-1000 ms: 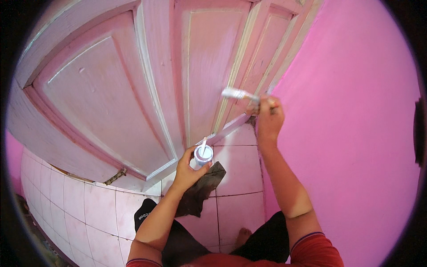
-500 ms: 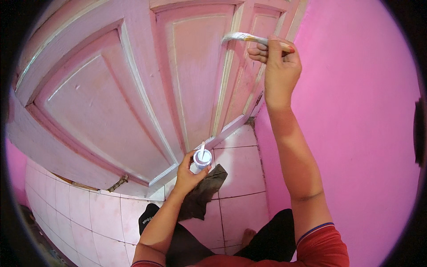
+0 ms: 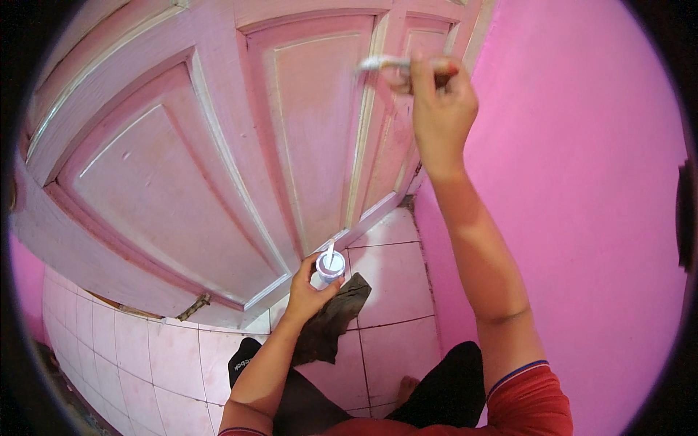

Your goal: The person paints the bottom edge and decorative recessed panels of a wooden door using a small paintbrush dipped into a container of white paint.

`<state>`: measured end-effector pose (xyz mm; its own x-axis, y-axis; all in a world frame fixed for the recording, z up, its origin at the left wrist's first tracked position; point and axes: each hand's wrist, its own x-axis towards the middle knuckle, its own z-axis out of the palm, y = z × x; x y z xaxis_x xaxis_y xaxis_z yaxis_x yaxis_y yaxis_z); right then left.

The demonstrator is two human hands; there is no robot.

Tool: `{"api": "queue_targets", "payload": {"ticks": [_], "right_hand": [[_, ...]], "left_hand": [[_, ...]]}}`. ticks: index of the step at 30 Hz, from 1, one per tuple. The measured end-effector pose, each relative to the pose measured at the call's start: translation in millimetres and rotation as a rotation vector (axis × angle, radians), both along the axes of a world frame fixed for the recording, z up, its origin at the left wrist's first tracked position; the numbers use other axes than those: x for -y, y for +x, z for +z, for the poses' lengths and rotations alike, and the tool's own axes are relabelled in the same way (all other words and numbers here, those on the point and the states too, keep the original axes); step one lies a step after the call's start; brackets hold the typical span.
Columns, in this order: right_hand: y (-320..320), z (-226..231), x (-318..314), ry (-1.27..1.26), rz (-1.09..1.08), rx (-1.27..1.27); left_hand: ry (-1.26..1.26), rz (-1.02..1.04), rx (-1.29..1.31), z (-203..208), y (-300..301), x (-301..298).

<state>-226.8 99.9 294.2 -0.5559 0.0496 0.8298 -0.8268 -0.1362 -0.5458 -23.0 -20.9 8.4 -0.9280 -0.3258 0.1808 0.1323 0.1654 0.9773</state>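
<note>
My right hand [image 3: 445,105] is raised and closed around the handle of a paintbrush [image 3: 382,64], somewhat smeared by motion. White paint coats the bristles, which point left over the upper part of a pink panelled door [image 3: 313,131]; whether they touch it I cannot tell. Lower down, my left hand [image 3: 309,291] wraps round a small white cup [image 3: 329,280] held upright. Inside the cup is pale paint, and a thin white stick [image 3: 331,248] leans out of it.
A bright pink wall [image 3: 582,182] rises on the right, close to my right arm. Below the cup, a dark crumpled cloth [image 3: 331,327] lies on the pale tiled floor [image 3: 396,291]. Near the door's lower left edge sits a small metal hinge or latch [image 3: 193,307].
My right hand has shifted a little left with the brush. The cup in my left hand sits slightly lower in the picture, as the whole view has shifted a bit.
</note>
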Motion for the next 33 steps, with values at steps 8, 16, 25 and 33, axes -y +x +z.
{"api": "queue_targets", "payload": {"ticks": [8, 16, 25, 33], "right_hand": [[32, -29, -16, -0.053, 0.028, 0.121], [-1, 20, -3, 0.007, -0.051, -0.058], [28, -57, -34, -0.114, -0.06, 0.141], [49, -223, -7, 0.145, -0.204, 0.478]], "left_hand": [[0.022, -0.005, -0.005, -1, 1, 4], [0.032, -0.037, -0.018, 4, -1, -2], [0.007, -0.013, -0.012, 8, 2, 3], [0.015, 0.026, -0.086, 8, -1, 3]]}}
